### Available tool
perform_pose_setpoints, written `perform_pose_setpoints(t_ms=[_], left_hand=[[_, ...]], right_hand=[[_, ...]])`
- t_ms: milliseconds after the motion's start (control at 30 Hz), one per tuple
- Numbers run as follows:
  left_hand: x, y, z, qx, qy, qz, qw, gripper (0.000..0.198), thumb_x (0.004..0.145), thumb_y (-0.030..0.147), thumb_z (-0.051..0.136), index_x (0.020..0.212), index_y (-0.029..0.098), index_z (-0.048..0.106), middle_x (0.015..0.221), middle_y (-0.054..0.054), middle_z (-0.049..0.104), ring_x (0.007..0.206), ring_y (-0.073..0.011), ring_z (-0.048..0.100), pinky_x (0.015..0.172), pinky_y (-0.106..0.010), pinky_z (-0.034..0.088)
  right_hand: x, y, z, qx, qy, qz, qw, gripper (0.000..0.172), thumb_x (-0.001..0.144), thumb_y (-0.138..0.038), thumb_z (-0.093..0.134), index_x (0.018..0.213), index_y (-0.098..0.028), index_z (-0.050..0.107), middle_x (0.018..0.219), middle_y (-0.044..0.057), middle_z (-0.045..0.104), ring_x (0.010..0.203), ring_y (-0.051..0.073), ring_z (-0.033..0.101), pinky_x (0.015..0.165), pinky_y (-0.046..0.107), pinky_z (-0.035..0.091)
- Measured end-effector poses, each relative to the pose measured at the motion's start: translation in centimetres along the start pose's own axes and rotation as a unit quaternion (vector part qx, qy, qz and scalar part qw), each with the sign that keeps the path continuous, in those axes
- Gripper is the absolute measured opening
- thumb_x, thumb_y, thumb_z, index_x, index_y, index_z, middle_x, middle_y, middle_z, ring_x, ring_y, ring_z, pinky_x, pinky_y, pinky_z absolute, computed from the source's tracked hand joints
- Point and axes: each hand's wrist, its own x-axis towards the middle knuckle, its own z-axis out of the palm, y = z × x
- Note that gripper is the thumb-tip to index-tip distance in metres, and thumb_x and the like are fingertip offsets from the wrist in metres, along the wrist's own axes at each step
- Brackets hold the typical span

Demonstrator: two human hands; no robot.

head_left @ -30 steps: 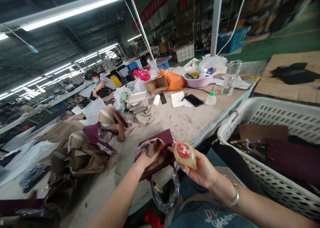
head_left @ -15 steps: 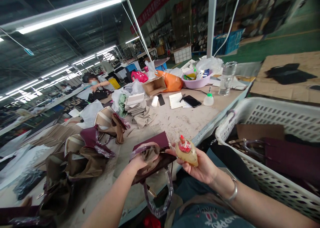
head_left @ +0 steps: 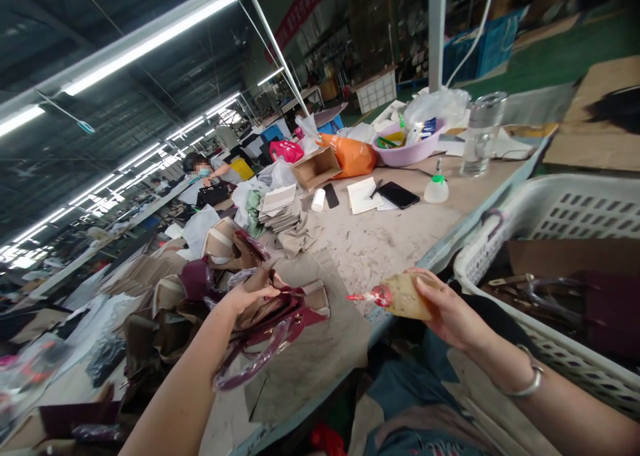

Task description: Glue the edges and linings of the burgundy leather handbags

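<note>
My left hand (head_left: 255,293) grips the brown lining at the mouth of a maroon handbag (head_left: 295,319), which lies on a grey-brown sheet (head_left: 320,356) on the table. The bag's handle (head_left: 260,363), wrapped in clear plastic, hangs toward me. To the right, my right hand (head_left: 445,306) is closed round a yellowish glue bottle (head_left: 406,296) with a red nozzle. The bottle is tipped on its side, its nozzle pointing left toward the bag, with a gap between them. Other half-made maroon and brown bags (head_left: 165,323) are heaped left of my left hand.
A white plastic basket (head_left: 475,263) holding maroon bags stands at my right. Farther back on the table are a small green-capped bottle (head_left: 437,188), a phone (head_left: 399,195), a water glass (head_left: 481,136), a purple basin (head_left: 410,153) and stacked pieces (head_left: 279,208). A co-worker (head_left: 203,173) sits far left.
My left hand has moved left with the handbag, which has turned and shows its open side. My right hand has moved right and tipped the glue bottle from upright to sideways.
</note>
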Motion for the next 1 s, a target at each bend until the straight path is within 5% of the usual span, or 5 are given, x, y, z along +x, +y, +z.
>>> perform_pose_setpoints(t_ms=[300, 467, 600, 767, 1000], left_hand=[[2.1, -1.1, -1.0, -0.149, -0.003, -0.043, 0.988, 0.019, 0.059, 0.016, 0.069, 0.078, 0.016, 0.064, 0.077, -0.004, 0.070, 0.068, -0.0218, 0.066, 0.068, -0.034, 0.052], [0.9, 0.4, -3.1, -0.204, -0.114, -0.075, 0.969, 0.021, 0.059, 0.022, 0.069, 0.078, 0.014, 0.064, 0.081, -0.010, 0.070, 0.069, -0.0232, 0.066, 0.063, -0.031, 0.052], [1.5, -0.5, -3.9, -0.226, -0.126, -0.108, 0.960, 0.023, 0.056, 0.022, 0.068, 0.076, 0.013, 0.063, 0.075, -0.009, 0.069, 0.064, -0.0219, 0.065, 0.059, -0.029, 0.051], [3.9, -2.7, -3.7, -0.259, -0.093, -0.106, 0.956, 0.020, 0.055, 0.024, 0.063, 0.072, 0.014, 0.061, 0.065, -0.004, 0.064, 0.056, -0.0168, 0.059, 0.053, -0.026, 0.047], [6.8, -2.5, -5.3, -0.245, -0.078, -0.190, 0.948, 0.019, 0.051, 0.026, 0.058, 0.068, 0.019, 0.054, 0.056, 0.000, 0.055, 0.045, -0.0146, 0.049, 0.046, -0.028, 0.038]], right_hand=[[6.4, 1.0, 0.3, -0.207, -0.001, -0.168, 0.964, 0.035, 0.070, -0.037, 0.077, 0.098, -0.027, 0.058, 0.087, -0.003, 0.058, 0.072, 0.010, 0.053, 0.062, 0.020, 0.046], [9.1, 0.7, 2.1, -0.121, -0.033, -0.138, 0.983, 0.037, 0.067, -0.038, 0.078, 0.096, -0.027, 0.058, 0.082, -0.003, 0.056, 0.067, 0.011, 0.054, 0.058, 0.021, 0.047], [11.4, 1.2, 3.6, -0.125, -0.028, -0.164, 0.978, 0.034, 0.068, -0.039, 0.077, 0.093, -0.028, 0.058, 0.089, -0.003, 0.058, 0.069, 0.011, 0.056, 0.060, 0.023, 0.049], [13.3, 1.7, 5.9, -0.319, -0.077, -0.290, 0.899, 0.028, 0.073, -0.039, 0.074, 0.094, -0.027, 0.060, 0.098, 0.002, 0.062, 0.088, 0.019, 0.060, 0.076, 0.031, 0.050], [14.0, 1.4, 7.4, -0.391, -0.102, -0.433, 0.806, 0.021, 0.080, -0.031, 0.066, 0.098, -0.027, 0.054, 0.095, 0.004, 0.058, 0.091, 0.021, 0.058, 0.079, 0.036, 0.048]])
